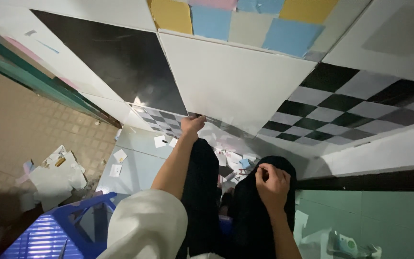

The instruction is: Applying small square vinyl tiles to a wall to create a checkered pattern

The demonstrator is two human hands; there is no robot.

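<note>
I saw left hand (192,125) pinching white panel (231,81) bottom edge | right hand (272,184) curled closed on knee (269,168), holding nothing visible | floor (20,129) left open

Dim indoor shot, dark at bottom corners. Glare on black panel (120,57). Wide-angle bend at edges, slight blur.
</note>
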